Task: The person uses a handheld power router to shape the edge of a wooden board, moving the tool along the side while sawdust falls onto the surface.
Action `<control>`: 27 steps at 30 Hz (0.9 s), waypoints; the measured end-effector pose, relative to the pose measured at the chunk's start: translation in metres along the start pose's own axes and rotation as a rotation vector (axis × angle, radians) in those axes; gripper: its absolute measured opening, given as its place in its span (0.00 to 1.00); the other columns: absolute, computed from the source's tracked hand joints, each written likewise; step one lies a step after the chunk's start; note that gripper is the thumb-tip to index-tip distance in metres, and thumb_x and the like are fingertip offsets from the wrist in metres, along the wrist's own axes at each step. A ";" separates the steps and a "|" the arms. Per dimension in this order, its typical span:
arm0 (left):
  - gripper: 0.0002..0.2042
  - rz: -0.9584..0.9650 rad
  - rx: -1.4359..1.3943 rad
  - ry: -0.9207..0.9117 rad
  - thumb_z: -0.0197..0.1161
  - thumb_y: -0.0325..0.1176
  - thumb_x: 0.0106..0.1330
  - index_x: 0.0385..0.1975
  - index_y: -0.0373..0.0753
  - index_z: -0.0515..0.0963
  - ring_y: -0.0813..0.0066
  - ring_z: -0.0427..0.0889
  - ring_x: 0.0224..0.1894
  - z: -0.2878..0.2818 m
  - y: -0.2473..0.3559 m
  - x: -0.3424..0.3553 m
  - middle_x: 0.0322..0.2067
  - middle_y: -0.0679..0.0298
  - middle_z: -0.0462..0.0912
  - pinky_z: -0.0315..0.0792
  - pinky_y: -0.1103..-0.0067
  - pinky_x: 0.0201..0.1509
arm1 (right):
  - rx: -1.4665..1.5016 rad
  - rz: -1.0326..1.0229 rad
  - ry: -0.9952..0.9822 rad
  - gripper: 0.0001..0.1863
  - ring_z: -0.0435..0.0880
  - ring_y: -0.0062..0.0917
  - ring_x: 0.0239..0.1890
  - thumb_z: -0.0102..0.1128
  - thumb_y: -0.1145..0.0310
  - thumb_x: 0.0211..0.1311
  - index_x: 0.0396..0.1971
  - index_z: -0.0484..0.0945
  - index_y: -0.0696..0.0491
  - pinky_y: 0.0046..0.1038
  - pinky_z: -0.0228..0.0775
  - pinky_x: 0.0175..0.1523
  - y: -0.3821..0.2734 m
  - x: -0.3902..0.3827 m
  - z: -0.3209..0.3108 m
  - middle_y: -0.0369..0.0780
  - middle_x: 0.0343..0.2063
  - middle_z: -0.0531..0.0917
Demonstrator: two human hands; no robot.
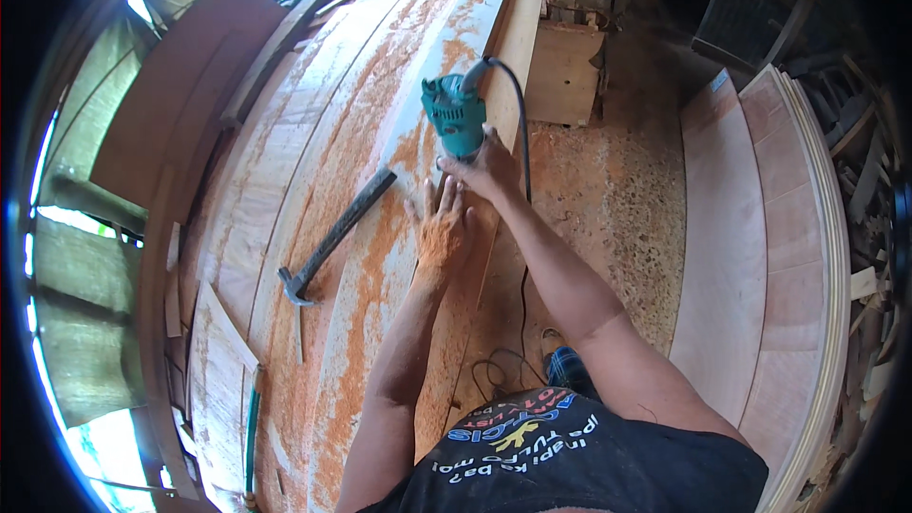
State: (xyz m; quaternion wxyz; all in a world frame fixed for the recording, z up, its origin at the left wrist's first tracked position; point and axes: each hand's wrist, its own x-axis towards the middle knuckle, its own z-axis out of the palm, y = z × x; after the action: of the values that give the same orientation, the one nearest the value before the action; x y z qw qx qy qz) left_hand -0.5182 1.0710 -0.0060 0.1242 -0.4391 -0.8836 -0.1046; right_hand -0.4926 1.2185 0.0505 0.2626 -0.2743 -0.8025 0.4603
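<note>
In the head view, our right hand [490, 168] grips a teal-green cylindrical corded power tool [456, 116] at twelve o'clock. Our left hand [443, 236] lies flat, fingers spread, on sawdusty wooden boards [366, 323]. A black claw hammer [343, 229] rests at nine; blue, red and white lettering [521, 457] marks our black shirt [646, 465] toward five.

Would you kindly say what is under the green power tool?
A sawdusty board shows beside the green power tool; the spot beneath is hidden by it and the right hand.
</note>
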 end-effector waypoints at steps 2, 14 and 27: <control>0.25 -0.006 0.009 0.006 0.53 0.43 0.69 0.65 0.44 0.67 0.52 0.56 0.72 -0.001 -0.001 -0.002 0.68 0.61 0.64 0.42 0.45 0.72 | 0.065 -0.039 0.019 0.45 0.82 0.43 0.49 0.75 0.46 0.42 0.56 0.67 0.58 0.38 0.74 0.52 -0.003 -0.006 0.002 0.51 0.46 0.81; 0.28 -0.034 0.020 -0.101 0.56 0.42 0.67 0.67 0.44 0.65 0.51 0.54 0.73 -0.005 0.001 0.003 0.69 0.60 0.62 0.40 0.42 0.71 | 0.016 0.036 0.015 0.45 0.82 0.43 0.49 0.74 0.46 0.46 0.60 0.63 0.52 0.44 0.74 0.51 -0.006 -0.005 0.005 0.45 0.50 0.79; 0.28 -0.012 0.015 -0.098 0.56 0.44 0.66 0.66 0.45 0.66 0.49 0.52 0.74 -0.001 0.001 0.012 0.68 0.61 0.64 0.39 0.39 0.69 | 0.000 0.073 -0.007 0.44 0.79 0.42 0.53 0.76 0.51 0.46 0.60 0.63 0.54 0.44 0.72 0.55 -0.005 0.004 0.000 0.47 0.51 0.78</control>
State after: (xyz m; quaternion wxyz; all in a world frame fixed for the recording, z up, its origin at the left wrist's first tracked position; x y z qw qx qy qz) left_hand -0.5245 1.0806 -0.0007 0.0835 -0.4375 -0.8920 -0.0770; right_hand -0.4964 1.2194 0.0559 0.2429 -0.3018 -0.7928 0.4704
